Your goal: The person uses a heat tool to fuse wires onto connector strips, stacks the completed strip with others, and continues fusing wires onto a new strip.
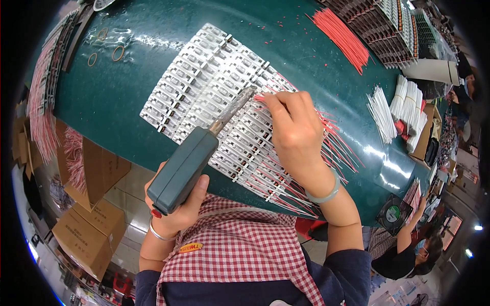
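My left hand (178,219) is wrapped round the dark green body of a soldering gun (184,166). Its long metal tip slants up and to the right, ending close to my right fingertips. My right hand (298,132) is closed in a pinch on short red wires (260,97), held over the board. Beneath both lies a slanted board of small white and metallic parts in rows (191,84) on the green table. Red and white wires (339,150) trail from its right-hand rows, partly hidden under my right hand and forearm.
Red wires (341,40) lie at the far right, near stacked part boards (385,25). White wires (382,115) and bundled white wires (407,102) are at the right. Rubber bands (118,53) lie far left; cardboard boxes (89,234) stand lower left. A co-worker (403,260) sits at right.
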{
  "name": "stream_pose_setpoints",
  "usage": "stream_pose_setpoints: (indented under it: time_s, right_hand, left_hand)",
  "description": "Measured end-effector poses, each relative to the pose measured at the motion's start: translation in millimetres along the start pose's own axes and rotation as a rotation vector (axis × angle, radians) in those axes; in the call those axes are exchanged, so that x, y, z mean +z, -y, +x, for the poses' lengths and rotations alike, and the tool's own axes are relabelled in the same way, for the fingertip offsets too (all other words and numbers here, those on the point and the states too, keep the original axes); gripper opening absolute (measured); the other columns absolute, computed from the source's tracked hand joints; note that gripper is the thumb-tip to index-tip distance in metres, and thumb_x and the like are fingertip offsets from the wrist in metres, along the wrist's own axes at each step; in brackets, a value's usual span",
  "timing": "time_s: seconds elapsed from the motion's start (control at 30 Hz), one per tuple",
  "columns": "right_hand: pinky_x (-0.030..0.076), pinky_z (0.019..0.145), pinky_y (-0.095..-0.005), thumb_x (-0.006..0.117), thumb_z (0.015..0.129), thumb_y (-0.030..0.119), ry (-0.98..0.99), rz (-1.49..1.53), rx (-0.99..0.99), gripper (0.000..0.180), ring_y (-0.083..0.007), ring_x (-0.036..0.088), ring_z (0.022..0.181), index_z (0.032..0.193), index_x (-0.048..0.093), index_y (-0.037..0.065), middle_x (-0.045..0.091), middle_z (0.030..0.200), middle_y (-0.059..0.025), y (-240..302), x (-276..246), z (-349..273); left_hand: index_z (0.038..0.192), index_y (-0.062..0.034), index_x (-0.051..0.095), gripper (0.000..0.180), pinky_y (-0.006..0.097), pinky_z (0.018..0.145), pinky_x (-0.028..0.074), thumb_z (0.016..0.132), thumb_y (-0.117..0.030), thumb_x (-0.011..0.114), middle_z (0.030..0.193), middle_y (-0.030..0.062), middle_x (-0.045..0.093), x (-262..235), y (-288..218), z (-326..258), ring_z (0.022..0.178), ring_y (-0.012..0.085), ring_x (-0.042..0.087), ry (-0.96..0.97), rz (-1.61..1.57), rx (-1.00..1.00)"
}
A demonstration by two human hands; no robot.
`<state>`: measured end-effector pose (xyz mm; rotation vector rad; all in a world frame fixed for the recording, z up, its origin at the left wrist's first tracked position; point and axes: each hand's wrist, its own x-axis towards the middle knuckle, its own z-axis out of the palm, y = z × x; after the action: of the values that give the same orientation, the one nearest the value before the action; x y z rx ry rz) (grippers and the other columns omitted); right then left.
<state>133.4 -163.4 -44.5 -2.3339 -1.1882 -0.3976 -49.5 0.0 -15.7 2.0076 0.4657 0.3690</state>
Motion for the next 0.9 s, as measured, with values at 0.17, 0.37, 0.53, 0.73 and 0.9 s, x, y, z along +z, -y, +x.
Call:
stream_pose_setpoints:
  time_s: [0.17,0.37,0.53,0.73,0.9]
  right_hand:
    - [0.05,0.062,-0.0338,0.066,0.067,-0.009,-0.008,0.036,0.023,0.033,-0.0241,0.059,0.075,0.099,0.068,-0.003,0.062,0.086,-0.0104,8,-6,-7]
    - [0.05,0.061,-0.0336,0.066,0.067,-0.008,-0.018,0.068,0.024,0.032,-0.0237,0.059,0.073,0.098,0.068,-0.003,0.064,0.087,-0.0105,11,-2,-9]
    - [0.05,0.061,-0.0339,0.066,0.068,-0.008,-0.005,0.056,0.032,0.031,-0.0237,0.059,0.074,0.099,0.068,-0.003,0.064,0.087,-0.0106,11,-2,-9]
    - [0.05,0.062,-0.0338,0.065,0.067,-0.007,0.017,0.025,0.037,0.031,-0.0237,0.059,0.075,0.098,0.068,-0.003,0.063,0.088,-0.0105,13,-3,-8]
    - [0.05,0.061,-0.0337,0.065,0.067,-0.006,0.022,0.009,0.027,0.031,-0.0239,0.059,0.075,0.098,0.068,-0.003,0.063,0.088,-0.0107,14,-2,-8]
  left_hand:
    - [0.094,0.0036,0.07,0.02,0.03,0.062,0.052,0.078,-0.006,0.077,0.085,0.0144,0.069,-3,1,-4,0.068,0.0238,0.066,-0.015,-0.003,-0.038]
    - [0.094,0.0029,0.071,0.019,0.03,0.065,0.053,0.078,-0.005,0.076,0.085,0.0136,0.07,-4,1,-6,0.071,0.0242,0.066,0.038,0.001,-0.074]
    - [0.095,0.003,0.07,0.018,0.028,0.066,0.052,0.078,-0.003,0.075,0.088,0.0125,0.069,-4,-1,-4,0.072,0.0222,0.066,0.059,0.02,-0.034]
    - [0.098,0.0037,0.068,0.022,0.026,0.064,0.051,0.077,0.001,0.074,0.09,0.0117,0.066,-3,-3,-2,0.069,0.0197,0.064,0.096,0.052,-0.018]
    - [0.096,0.0037,0.068,0.021,0.027,0.063,0.051,0.076,0.001,0.073,0.09,0.0117,0.066,-3,-1,-2,0.069,0.02,0.064,0.101,0.052,-0.005]
